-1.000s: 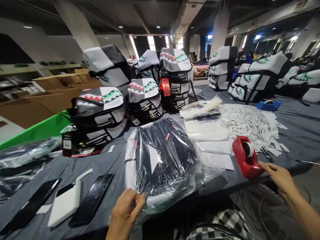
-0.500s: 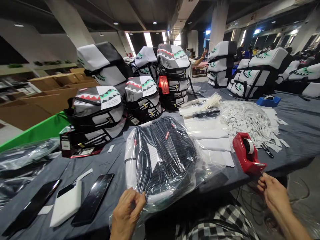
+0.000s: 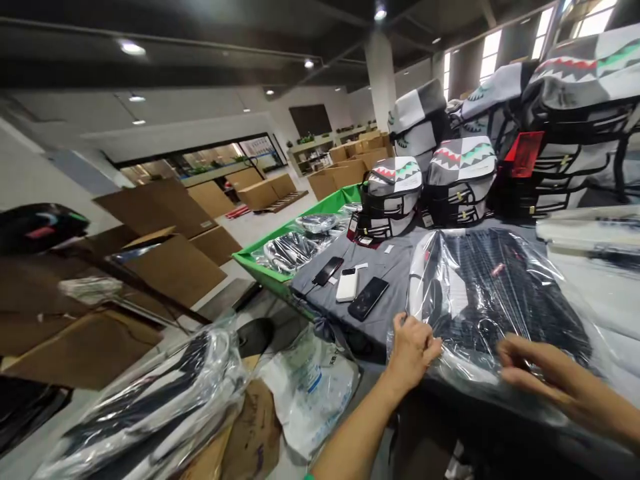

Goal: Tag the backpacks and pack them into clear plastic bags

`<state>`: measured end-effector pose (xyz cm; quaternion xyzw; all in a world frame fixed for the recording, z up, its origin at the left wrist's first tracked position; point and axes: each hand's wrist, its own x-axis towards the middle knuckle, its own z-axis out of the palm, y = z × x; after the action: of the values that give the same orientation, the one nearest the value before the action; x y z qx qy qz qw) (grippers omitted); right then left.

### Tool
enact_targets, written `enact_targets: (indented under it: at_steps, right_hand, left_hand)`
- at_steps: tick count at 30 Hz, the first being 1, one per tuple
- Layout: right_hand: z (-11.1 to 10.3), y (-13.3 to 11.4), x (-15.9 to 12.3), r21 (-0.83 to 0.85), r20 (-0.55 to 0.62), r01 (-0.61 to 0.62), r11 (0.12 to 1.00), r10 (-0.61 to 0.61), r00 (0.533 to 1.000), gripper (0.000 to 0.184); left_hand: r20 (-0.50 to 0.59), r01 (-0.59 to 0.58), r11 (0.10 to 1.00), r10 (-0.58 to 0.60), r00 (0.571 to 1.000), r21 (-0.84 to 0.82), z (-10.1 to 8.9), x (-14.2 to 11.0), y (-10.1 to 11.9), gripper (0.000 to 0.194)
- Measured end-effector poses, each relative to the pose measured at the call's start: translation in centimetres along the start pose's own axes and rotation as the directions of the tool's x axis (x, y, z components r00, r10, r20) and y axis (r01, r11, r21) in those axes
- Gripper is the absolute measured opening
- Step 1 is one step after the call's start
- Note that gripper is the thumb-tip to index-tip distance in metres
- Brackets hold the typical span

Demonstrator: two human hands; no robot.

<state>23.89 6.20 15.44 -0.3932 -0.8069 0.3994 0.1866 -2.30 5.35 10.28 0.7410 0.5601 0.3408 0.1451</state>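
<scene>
Here, the table (image 3: 400, 260): covered in dark grey cloth, it runs from the middle of the view off to the right.
Green bin (image 3: 273, 265): just beyond the table's left edge, with plastic-wrapped goods inside.
Stacked backpacks (image 3: 463, 170): along the table's far side, grey and white with red and green zigzag prints.
Wrapped backpack (image 3: 530, 300): on the table's near part, directly before the person.
Its lie: flat, ribbed panel facing up; its longer spread in this view goes left to right, dipping rightward, though the slant leaves the true long axis uncertain. I cannot tell which end is the top.
Its look: black ribbing, a white angular patch toward the left, pale side along the left edge, all under a glossy, creased clear plastic bag (image 3: 565, 273).
Right hand (image 3: 535, 367): blurred, fingers bent, over the near edge; whether it grips anything, I cannot tell.
Left hand (image 3: 413, 343): fingers curled closed on the plastic at the near left corner.
Two dark phones (image 3: 369, 298): left of the backpack, apart.
White device (image 3: 347, 285): between the phones.
Red tag (image 3: 497, 269): small, on the ribbing.
</scene>
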Motion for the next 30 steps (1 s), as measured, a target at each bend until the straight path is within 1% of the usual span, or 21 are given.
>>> enact_targets:
  at_steps: [1, 3, 5, 7, 9, 11, 14, 16, 17, 18, 19, 20, 21, 22, 23, 24, 25, 26, 27, 28, 30]
  right_hand:
    - [-0.6, -0.9, 2.4, -0.016, 0.115, 0.049, 0.999, -0.047, 0.992, 0.048]
    - [-0.8, -1.7, 6.4, -0.070, 0.257, 0.125, 0.990, -0.103, 0.961, 0.044]
    - [-0.2, -1.3, 9.0, -0.150, 0.354, 0.170, 0.974, -0.108, 0.929, 0.035]
    - [0.5, -0.3, 10.5, -0.242, 0.397, 0.163, 0.956, -0.056, 0.916, 0.032]
    - [0.6, 0.7, 11.0, -0.328, 0.366, 0.123, 0.937, 0.006, 0.931, 0.038]
    - [0.0, 1.2, 10.8, -0.386, 0.297, 0.111, 0.916, 0.010, 0.955, 0.043]
    - [-0.7, 1.1, 9.7, -0.476, 0.107, 0.137, 0.868, -0.097, 0.989, 0.035]
    - [-0.1, 0.7, 8.7, -0.497, 0.012, 0.136, 0.857, -0.150, 0.989, 0.030]
    - [0.6, 0.6, 8.2, -0.486, 0.002, 0.128, 0.864, -0.145, 0.989, 0.029]
    - [1.4, 0.6, 7.8, -0.463, 0.040, 0.122, 0.878, -0.117, 0.992, 0.029]
    - [2.3, 0.6, 7.5, -0.454, 0.069, 0.104, 0.885, -0.081, 0.994, 0.029]
    - [3.2, 0.7, 7.3, -0.457, 0.092, 0.085, 0.885, -0.048, 0.995, 0.030]
    - [4.0, 0.8, 7.3, -0.475, 0.098, 0.064, 0.878, -0.020, 0.995, 0.031]
    - [4.6, 0.9, 7.5, -0.499, 0.086, 0.046, 0.865, -0.004, 0.996, 0.032]
    - [5.1, 1.0, 7.8, -0.523, 0.074, 0.037, 0.851, 0.002, 0.997, 0.032]
    - [5.5, 0.9, 8.1, -0.547, 0.062, 0.033, 0.836, 0.001, 0.998, 0.032]
    - [5.7, 0.8, 8.6, -0.571, 0.041, 0.028, 0.821, -0.005, 0.999, 0.032]
    - [5.9, 0.6, 8.9, -0.590, 0.018, 0.025, 0.807, -0.018, 1.000, 0.032]
    - [6.0, 0.4, 9.2, -0.605, 0.002, 0.027, 0.796, -0.032, 0.999, 0.032]
    - [5.9, 0.2, 9.3, -0.616, -0.010, 0.029, 0.787, -0.045, 0.999, 0.032]
    - [5.4, 0.3, 8.5, -0.620, -0.037, 0.044, 0.783, -0.085, 0.996, 0.031]
  left_hand:
    - [0.005, 0.021, 1.000, -0.021, 1.000, -0.018, 0.0, 0.0, 0.1, 0.029]
    - [0.012, 0.045, 0.998, -0.045, 0.999, -0.053, 0.1, -0.1, 0.1, 0.029]
    - [0.015, 0.035, 0.996, -0.034, 0.999, -0.076, 0.2, -0.2, -0.2, 0.028]
    - [0.023, 0.006, 0.996, -0.004, 1.000, -0.091, 0.2, -0.2, -0.5, 0.027]
    - [0.020, -0.015, 0.995, 0.018, 1.000, -0.103, 0.2, -0.3, -0.8, 0.027]
    - [0.004, -0.024, 0.994, 0.024, 1.000, -0.110, 0.2, -0.5, -0.9, 0.025]
    - [-0.012, -0.004, 0.994, 0.002, 1.000, -0.108, 0.8, -1.0, -0.4, 0.024]
    - [-0.003, 0.022, 0.993, -0.023, 1.000, -0.113, 1.2, -1.0, -0.3, 0.025]
    - [0.017, 0.028, 0.991, -0.026, 1.000, -0.130, 1.2, -0.8, -0.5, 0.025]
    - [0.047, 0.034, 0.985, -0.026, 0.999, -0.167, 0.9, -0.3, -1.0, 0.023]
    - [0.082, 0.055, 0.974, -0.038, 0.996, -0.220, 0.2, 0.3, -1.8, 0.018]
    - [0.092, 0.113, 0.956, -0.091, 0.992, -0.271, -0.9, 1.1, -2.9, 0.015]
    - [0.070, 0.199, 0.930, -0.186, 0.980, -0.309, -2.3, 1.9, -4.2, 0.015]
    - [0.037, 0.294, 0.893, -0.300, 0.953, -0.342, -3.9, 2.7, -5.6, 0.020]
    - [-0.074, 0.413, 0.845, -0.461, 0.884, -0.339, -5.6, 3.4, -6.9, 0.023]
    - [-0.143, 0.468, 0.823, -0.531, 0.835, -0.322, -7.1, 3.9, -7.9, 0.025]
    - [-0.196, 0.501, 0.810, -0.568, 0.799, -0.305, -8.1, 4.4, -8.6, 0.025]
    - [-0.231, 0.513, 0.811, -0.576, 0.784, -0.283, -8.7, 4.7, -8.8, 0.025]
    - [-0.231, 0.499, 0.825, -0.556, 0.798, -0.265, -8.6, 4.8, -8.5, 0.024]
    - [-0.219, 0.476, 0.842, -0.529, 0.820, -0.253, -7.9, 4.7, -7.7, 0.023]
    - [-0.172, 0.411, 0.878, -0.456, 0.873, -0.244, -5.6, 4.0, -5.4, 0.022]
